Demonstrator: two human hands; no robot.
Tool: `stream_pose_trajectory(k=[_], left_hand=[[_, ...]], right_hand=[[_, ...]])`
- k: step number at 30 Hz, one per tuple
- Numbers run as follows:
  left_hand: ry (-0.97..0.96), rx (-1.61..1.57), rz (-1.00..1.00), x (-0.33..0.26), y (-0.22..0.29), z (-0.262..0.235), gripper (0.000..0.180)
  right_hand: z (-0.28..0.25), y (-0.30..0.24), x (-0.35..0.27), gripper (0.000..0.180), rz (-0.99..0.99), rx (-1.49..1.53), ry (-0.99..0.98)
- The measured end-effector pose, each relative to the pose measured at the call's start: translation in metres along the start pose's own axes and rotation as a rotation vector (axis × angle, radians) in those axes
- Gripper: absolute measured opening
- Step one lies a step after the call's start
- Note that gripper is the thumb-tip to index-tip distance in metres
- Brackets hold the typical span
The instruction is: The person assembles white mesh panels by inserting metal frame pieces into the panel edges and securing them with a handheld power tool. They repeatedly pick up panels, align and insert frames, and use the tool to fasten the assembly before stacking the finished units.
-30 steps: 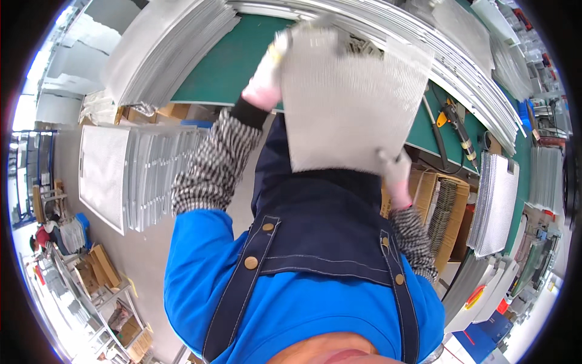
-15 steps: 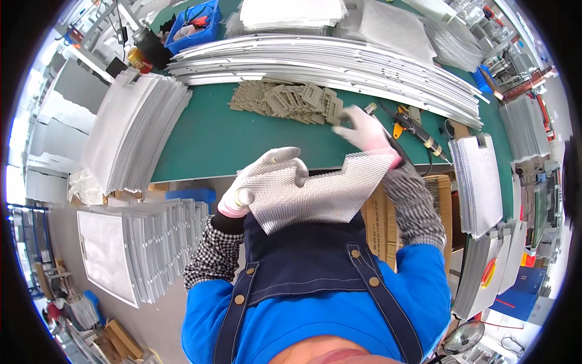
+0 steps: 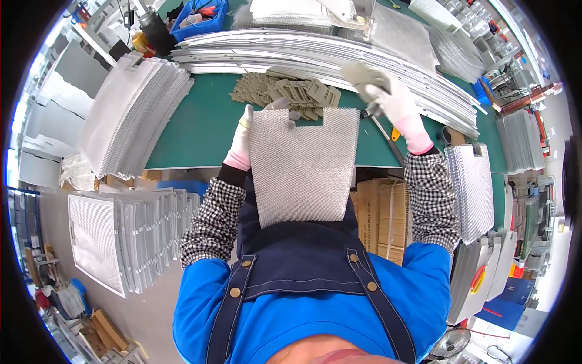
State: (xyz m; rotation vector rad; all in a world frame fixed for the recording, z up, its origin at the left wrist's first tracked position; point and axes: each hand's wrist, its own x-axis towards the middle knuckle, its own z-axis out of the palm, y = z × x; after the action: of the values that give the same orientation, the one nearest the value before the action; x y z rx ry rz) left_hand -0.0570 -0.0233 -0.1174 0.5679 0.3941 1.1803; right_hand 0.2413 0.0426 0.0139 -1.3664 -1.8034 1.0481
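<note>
My left hand (image 3: 240, 138), in a white glove with a pink cuff, grips the upper left edge of a silvery mesh panel (image 3: 306, 167). The panel faces up in front of my apron, a rectangular notch in its top edge, and some fingertips show in that notch. My right hand (image 3: 397, 109), gloved alike, is raised over the right of the bench with its fingers closed round a grey-beige piece (image 3: 362, 79), smeared by motion. Beyond the panel lies a pile of small grey-beige plastic pieces (image 3: 285, 91). Below my right hand a hammer (image 3: 387, 134) rests on the bench.
Long white metal strips (image 3: 267, 48) lie across the green bench (image 3: 194, 133). Stacked mesh panels stand at the left (image 3: 130, 115) and right (image 3: 470, 194); framed panels (image 3: 97, 242) stand lower left. A blue bin (image 3: 200, 24) sits far left, cardboard boxes (image 3: 382, 212) under the bench.
The mesh panel has swung from a tilted position to facing up, its right side out of my right hand's reach. My right hand has risen from beside the pile, up and right, with the grey-beige piece.
</note>
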Motion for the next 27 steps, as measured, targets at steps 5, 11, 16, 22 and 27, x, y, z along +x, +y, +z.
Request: stream_pose_trajectory(k=[5,11,16,22,27], left_hand=[[-0.088,-0.038,0.015,-0.008,0.003,0.012,0.116],[-0.21,-0.119,0.025,-0.011,0.0,0.002,0.112],[-0.197,-0.115,0.013,-0.011,0.0,0.007,0.112],[0.185,0.525,0.196,-0.029,0.028,0.013,0.076],[0.063,1.839,0.504,-0.012,0.056,0.082,0.067]], right_hand=[[0.044,-0.032,0.007,0.04,0.053,-0.138,-0.511],[0.049,-0.057,0.019,0.044,0.168,-0.275,-0.599],[0.028,-0.062,0.012,0.051,0.177,-0.196,-0.749],[0.044,-0.049,0.017,0.052,0.043,-0.367,-0.77],[0.033,-0.072,0.005,0.044,0.026,-0.548,-0.776]])
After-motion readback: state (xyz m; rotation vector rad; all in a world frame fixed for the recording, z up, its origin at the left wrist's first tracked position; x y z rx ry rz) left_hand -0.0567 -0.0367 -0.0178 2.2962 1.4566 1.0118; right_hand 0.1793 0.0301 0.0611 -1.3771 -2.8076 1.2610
